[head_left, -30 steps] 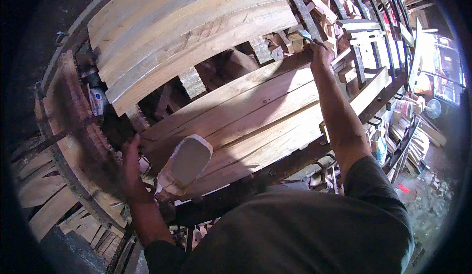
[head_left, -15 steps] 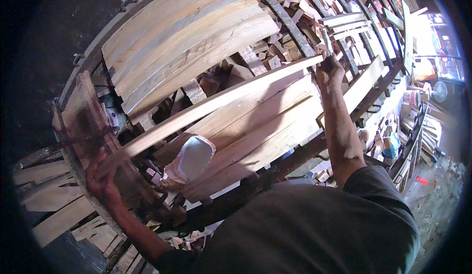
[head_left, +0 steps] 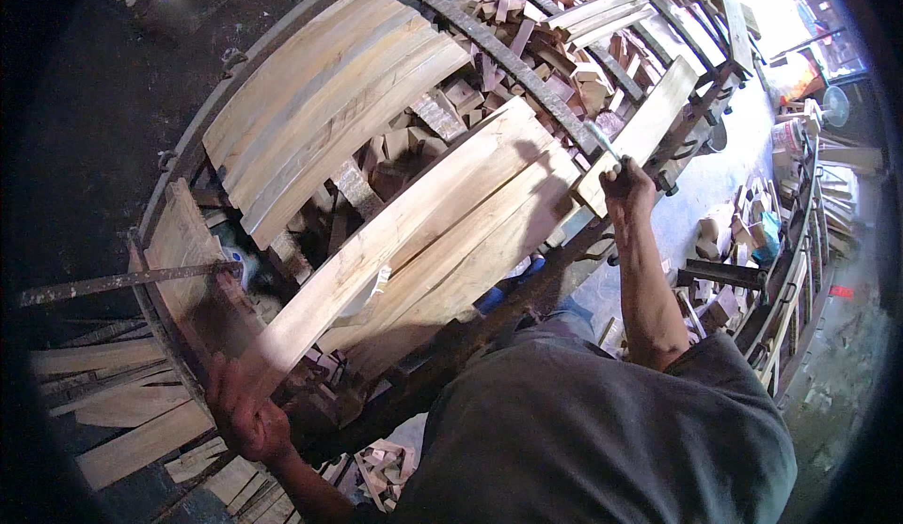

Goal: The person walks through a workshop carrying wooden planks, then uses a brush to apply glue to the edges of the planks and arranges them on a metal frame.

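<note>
My left hand (head_left: 249, 420) is closed on the near end of a long pale wooden board (head_left: 376, 242), which slants away over other boards. My right hand (head_left: 628, 185) is closed around a thin pale stick-like tool (head_left: 602, 138); its exact kind is unclear. That hand is beside a short loose board (head_left: 649, 129) and apart from the long one. Under the long board lie several wide boards (head_left: 461, 275) side by side. A white-rimmed container (head_left: 376, 284) is mostly hidden behind the long board's edge.
Farther off lies a row of boards (head_left: 329, 101) with greyish seams. Dark metal bars (head_left: 499, 49) cross the rack above heaped wood offcuts (head_left: 564, 77). A rusty bar (head_left: 122, 284) juts out at left. More planks (head_left: 141, 439) lie lower left; a fan (head_left: 835, 105) stands at right.
My right hand has let go of the long board's far end, still holding the thin tool. The board has turned its broad face up and covers most of the white container.
</note>
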`<action>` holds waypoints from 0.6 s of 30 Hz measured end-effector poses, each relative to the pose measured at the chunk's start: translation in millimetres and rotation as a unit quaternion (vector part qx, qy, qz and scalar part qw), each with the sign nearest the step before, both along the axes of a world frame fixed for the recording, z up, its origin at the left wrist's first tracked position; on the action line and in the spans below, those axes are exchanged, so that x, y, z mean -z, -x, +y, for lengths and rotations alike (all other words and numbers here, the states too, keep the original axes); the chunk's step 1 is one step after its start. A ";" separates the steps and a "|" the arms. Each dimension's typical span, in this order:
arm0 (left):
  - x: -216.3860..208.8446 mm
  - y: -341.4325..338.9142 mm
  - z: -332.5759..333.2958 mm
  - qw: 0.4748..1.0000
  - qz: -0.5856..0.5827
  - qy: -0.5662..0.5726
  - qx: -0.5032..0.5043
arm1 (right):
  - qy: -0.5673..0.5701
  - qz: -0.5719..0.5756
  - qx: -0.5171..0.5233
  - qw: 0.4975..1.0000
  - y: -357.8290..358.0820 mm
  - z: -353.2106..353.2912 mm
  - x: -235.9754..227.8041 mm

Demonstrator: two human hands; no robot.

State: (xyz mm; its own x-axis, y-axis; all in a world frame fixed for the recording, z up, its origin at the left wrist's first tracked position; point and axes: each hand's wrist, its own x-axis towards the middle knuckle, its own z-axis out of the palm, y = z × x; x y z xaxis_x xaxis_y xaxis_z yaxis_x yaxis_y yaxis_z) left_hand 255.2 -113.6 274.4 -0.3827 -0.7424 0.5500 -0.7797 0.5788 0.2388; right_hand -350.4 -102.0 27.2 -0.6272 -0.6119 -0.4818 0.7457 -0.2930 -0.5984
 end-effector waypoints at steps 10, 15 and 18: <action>13.5 6.4 45.0 0.997 -0.050 0.052 0.033 | -0.122 0.186 -0.109 0.969 -35.4 51.7 -1.8; 74.7 -10.4 94.1 0.999 0.010 0.024 -0.028 | -0.099 0.294 -0.254 0.916 -117.6 6.6 -75.6; 106.3 -14.3 122.4 0.998 0.055 0.021 -0.030 | -0.090 0.329 -0.373 0.863 -188.4 -26.8 -118.1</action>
